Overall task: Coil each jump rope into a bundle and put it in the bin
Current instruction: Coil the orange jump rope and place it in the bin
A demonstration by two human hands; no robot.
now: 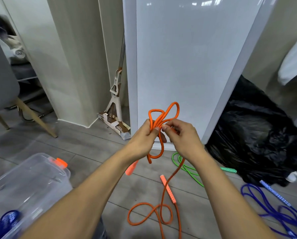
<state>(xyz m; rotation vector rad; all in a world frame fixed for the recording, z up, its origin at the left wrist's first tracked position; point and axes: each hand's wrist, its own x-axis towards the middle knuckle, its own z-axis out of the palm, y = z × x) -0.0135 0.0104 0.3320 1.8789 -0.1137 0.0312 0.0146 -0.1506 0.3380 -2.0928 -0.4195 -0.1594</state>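
Observation:
An orange jump rope (163, 116) is held up in front of me, several loops standing above my fists. My left hand (144, 137) grips the gathered loops. My right hand (180, 135) pinches the same rope beside it, thumb to thumb. The rest of the orange rope trails down to the floor in loose curls (149, 216), with one peach handle (168, 188) lying there and another (131, 168) dangling under my left wrist. A clear plastic bin (32, 183) with an orange latch sits at the lower left, a coiled blue rope (4, 221) inside it.
A green jump rope (189, 168) and a blue jump rope (282, 214) lie on the grey floor to the right. A black rubbish bag (258, 133) stands at the right, a white panel (184, 66) ahead, a mop (115, 100) beside it, a chair leg (35, 118) left.

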